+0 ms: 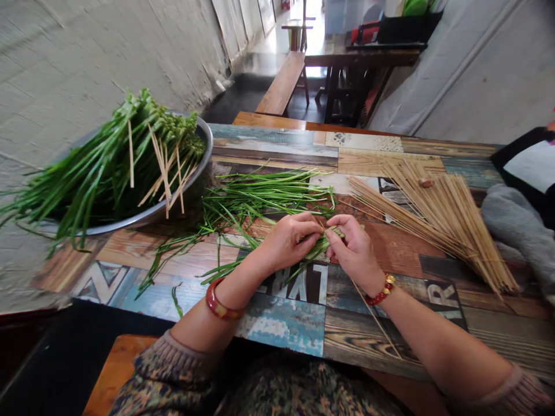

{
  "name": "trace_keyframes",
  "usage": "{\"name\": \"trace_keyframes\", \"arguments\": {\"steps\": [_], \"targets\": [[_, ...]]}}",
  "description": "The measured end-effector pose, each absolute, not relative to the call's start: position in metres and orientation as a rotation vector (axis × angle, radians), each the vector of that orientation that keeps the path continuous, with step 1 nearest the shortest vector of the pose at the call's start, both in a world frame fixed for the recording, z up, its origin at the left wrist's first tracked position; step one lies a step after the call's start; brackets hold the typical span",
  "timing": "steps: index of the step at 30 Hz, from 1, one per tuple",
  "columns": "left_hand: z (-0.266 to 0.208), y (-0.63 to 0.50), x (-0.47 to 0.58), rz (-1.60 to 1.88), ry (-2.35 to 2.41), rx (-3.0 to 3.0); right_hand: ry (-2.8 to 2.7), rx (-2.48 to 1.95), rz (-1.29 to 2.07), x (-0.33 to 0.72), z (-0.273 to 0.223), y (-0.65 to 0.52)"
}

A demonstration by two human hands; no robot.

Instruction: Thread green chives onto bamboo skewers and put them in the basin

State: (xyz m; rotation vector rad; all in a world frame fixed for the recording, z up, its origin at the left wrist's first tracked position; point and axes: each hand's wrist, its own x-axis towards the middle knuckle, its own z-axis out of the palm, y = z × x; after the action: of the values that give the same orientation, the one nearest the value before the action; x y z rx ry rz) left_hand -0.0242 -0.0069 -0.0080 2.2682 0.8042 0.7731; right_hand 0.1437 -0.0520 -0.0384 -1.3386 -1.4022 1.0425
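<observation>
Close together over the table, my left hand (292,240) and my right hand (353,248) both have their fingers pinched on a small bunch of garlic chives (321,247). The pale stalk ends poke out by my right fingers, and green leaves trail out under my left hand. A thin bamboo skewer (377,320) slants from beneath my right hand toward the table's near edge. Its other end seems to lie at my fingertips, which partly hide it. Behind my hands lies a loose pile of chives (264,193).
At the left, a metal basin (207,136) holds skewered chives (113,156), their leaves hanging over the rim. Many loose bamboo skewers (451,214) fan out at the right, near a grey cloth (515,219). Beyond the patterned table (277,323) stands a wooden bench (281,84).
</observation>
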Motion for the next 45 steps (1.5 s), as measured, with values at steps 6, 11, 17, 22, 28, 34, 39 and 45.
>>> {"name": "trace_keyframes", "arguments": {"steps": [6, 11, 17, 22, 28, 34, 39, 45], "targets": [[-0.005, 0.002, -0.037, 0.796, 0.989, 2.276, -1.416, -1.379, 1.117, 0.145, -0.032, -0.053], [-0.014, 0.011, -0.040, 0.835, 1.086, 2.378, -1.471, -1.400, 1.074, 0.145, -0.030, -0.054], [-0.016, 0.009, -0.036, 0.518, 1.108, 2.650, -1.507, -1.408, 1.032, 0.143, -0.028, -0.054], [-0.013, 0.009, -0.035, 0.459, 1.127, 2.682, -1.514, -1.415, 1.018, 0.143, -0.028, -0.053], [-0.013, 0.008, -0.035, 0.817, 1.218, 2.211, -1.495, -1.398, 1.057, 0.143, -0.029, -0.053], [-0.010, 0.001, -0.028, 0.866, 1.128, 2.030, -1.499, -1.420, 1.074, 0.143, -0.026, -0.053], [-0.005, -0.002, -0.025, 0.868, 1.065, 1.963, -1.496, -1.413, 1.081, 0.143, -0.027, -0.052], [-0.007, -0.002, -0.026, 0.848, 1.044, 1.816, -1.502, -1.425, 1.059, 0.143, -0.025, -0.053]]}}
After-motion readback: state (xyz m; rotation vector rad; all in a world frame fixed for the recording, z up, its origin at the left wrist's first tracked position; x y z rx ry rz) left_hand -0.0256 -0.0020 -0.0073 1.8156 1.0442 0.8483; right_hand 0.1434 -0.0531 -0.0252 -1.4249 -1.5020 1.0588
